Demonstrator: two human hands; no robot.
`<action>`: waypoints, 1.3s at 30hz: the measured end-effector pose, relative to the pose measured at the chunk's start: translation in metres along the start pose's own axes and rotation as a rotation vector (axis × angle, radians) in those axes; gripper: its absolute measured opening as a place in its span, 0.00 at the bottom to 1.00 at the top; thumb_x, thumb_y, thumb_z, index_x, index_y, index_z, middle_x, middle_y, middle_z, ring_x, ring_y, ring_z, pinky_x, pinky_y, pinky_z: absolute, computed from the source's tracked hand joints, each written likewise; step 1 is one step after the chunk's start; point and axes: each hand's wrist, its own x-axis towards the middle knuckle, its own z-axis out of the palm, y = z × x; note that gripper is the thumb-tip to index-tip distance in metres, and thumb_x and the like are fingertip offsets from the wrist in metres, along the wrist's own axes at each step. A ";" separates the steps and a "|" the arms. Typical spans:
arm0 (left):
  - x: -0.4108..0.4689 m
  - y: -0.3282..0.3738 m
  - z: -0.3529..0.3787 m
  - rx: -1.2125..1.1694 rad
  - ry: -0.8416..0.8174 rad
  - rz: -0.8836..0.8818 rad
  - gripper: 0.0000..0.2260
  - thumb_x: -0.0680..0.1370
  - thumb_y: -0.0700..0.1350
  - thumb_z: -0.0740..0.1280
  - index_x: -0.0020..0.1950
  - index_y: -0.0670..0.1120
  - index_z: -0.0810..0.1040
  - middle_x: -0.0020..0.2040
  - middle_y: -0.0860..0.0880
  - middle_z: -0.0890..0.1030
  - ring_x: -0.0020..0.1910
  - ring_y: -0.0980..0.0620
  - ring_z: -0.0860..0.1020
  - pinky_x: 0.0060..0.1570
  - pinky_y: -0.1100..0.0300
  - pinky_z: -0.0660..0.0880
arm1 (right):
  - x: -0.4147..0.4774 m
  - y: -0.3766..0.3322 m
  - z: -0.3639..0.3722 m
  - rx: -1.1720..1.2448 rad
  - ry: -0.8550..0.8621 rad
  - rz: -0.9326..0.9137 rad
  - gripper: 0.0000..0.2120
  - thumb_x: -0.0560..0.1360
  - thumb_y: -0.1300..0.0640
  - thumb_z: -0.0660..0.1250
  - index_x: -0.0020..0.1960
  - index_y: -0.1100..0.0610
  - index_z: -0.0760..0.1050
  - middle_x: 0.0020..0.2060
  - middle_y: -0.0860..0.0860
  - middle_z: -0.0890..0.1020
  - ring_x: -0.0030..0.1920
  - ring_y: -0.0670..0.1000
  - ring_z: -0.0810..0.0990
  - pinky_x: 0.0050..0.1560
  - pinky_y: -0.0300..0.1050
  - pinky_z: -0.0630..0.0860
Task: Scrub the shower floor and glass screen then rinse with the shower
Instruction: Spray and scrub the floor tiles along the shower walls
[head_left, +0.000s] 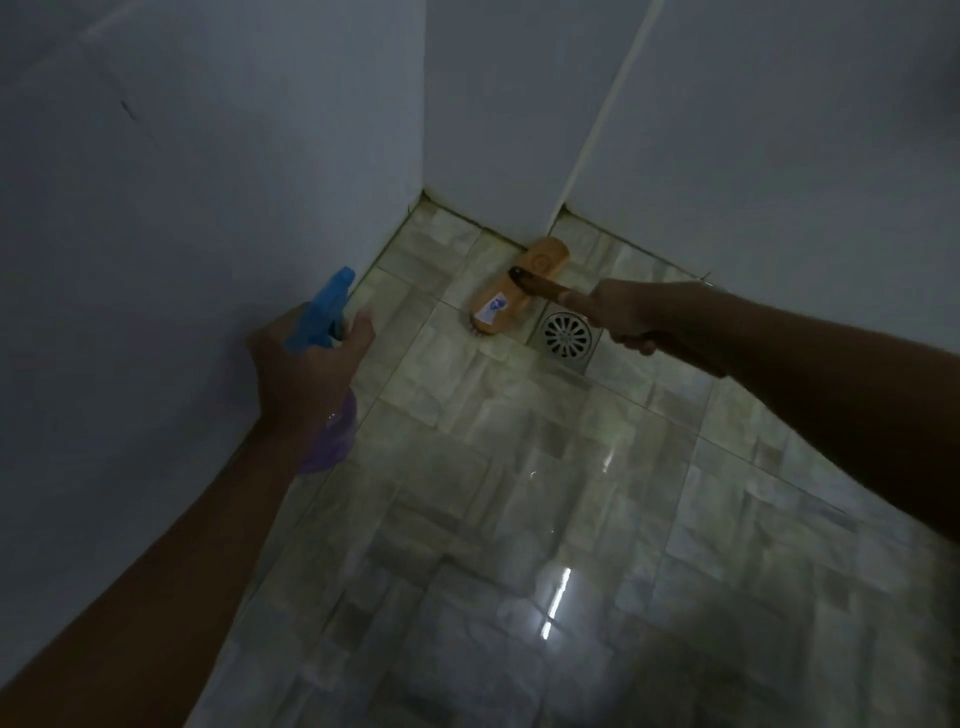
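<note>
My right hand grips the dark handle of a wooden scrub brush. The brush head lies bristles down on the tiled shower floor, close to the back wall and just left of the drain. My left hand holds a spray bottle with a blue trigger head and a purple body. Its nozzle points toward the far corner, above the floor beside the left wall. The floor is wet and glossy with light reflections.
A round metal drain in a square frame sits between the brush and my right hand. Pale walls close in on the left and back. A white vertical strip runs down the back wall to the floor.
</note>
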 end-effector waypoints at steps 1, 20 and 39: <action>0.001 0.000 0.000 0.000 -0.007 -0.001 0.13 0.76 0.46 0.74 0.37 0.38 0.81 0.29 0.51 0.77 0.28 0.48 0.77 0.30 0.57 0.74 | 0.002 -0.010 -0.002 -0.008 -0.023 -0.002 0.35 0.80 0.32 0.51 0.57 0.66 0.72 0.31 0.58 0.73 0.22 0.52 0.69 0.24 0.41 0.70; 0.004 -0.003 0.006 0.016 -0.068 0.010 0.18 0.75 0.49 0.73 0.34 0.38 0.77 0.29 0.41 0.77 0.27 0.40 0.77 0.29 0.48 0.75 | 0.030 -0.120 0.053 0.324 0.041 -0.114 0.26 0.82 0.36 0.51 0.62 0.58 0.66 0.34 0.57 0.74 0.25 0.52 0.69 0.27 0.39 0.69; -0.039 0.058 0.047 -0.050 -0.338 -0.112 0.18 0.72 0.44 0.77 0.29 0.45 0.71 0.26 0.51 0.70 0.25 0.58 0.68 0.30 0.63 0.65 | -0.083 0.079 0.112 0.711 0.198 0.219 0.28 0.81 0.34 0.53 0.50 0.61 0.69 0.32 0.57 0.74 0.24 0.53 0.71 0.23 0.40 0.71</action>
